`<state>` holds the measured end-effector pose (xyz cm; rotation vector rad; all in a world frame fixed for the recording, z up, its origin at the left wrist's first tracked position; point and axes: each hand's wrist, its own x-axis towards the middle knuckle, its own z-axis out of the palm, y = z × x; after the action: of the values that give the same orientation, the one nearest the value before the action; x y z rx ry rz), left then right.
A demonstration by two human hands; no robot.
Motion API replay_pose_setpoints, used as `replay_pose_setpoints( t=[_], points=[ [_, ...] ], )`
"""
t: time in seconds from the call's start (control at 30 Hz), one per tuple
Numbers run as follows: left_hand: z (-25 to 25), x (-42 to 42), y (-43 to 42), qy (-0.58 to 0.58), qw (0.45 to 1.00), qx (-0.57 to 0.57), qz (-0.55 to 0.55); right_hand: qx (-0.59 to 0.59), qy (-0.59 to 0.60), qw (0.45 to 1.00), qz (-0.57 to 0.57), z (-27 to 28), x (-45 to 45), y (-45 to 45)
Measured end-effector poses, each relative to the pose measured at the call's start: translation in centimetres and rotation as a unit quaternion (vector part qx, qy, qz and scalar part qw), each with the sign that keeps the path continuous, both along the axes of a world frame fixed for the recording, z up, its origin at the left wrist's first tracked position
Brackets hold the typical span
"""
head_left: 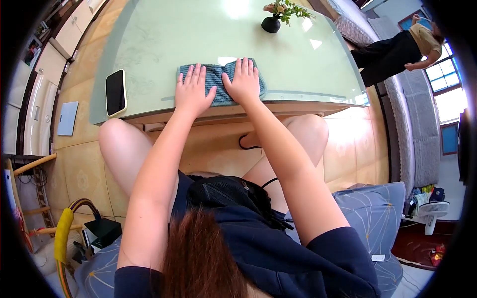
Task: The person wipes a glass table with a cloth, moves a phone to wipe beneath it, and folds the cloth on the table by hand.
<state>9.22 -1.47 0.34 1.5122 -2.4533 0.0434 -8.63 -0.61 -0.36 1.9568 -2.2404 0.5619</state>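
Note:
A blue-green striped cloth point(214, 75) lies flat near the front edge of the pale green glass-topped table point(164, 44). My left hand point(194, 91) rests palm down on its left part, fingers stretched out and thumb apart. On the right part of the cloth lies my right hand point(243, 82), also palm down with its fingers extended. The two thumbs point toward each other with a gap between them. Neither hand grips the cloth; both press on top of it.
A phone point(116, 93) lies at the table's left edge. A black vase point(271, 24) with flowers stands toward the back right. Beyond the table's right side another person point(397, 52) stands by a grey sofa point(420, 124). A white fan point(433, 211) is at the right.

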Motion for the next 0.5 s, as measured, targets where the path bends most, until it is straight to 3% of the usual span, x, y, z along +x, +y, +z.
replay_pose_setpoints(
  t=[0.5],
  points=[
    [0.1, 1.2, 3.7, 0.014, 1.000, 0.012, -0.005, 0.006, 0.007, 1.000, 0.015, -0.2, 1.0, 3.8]
  ],
)
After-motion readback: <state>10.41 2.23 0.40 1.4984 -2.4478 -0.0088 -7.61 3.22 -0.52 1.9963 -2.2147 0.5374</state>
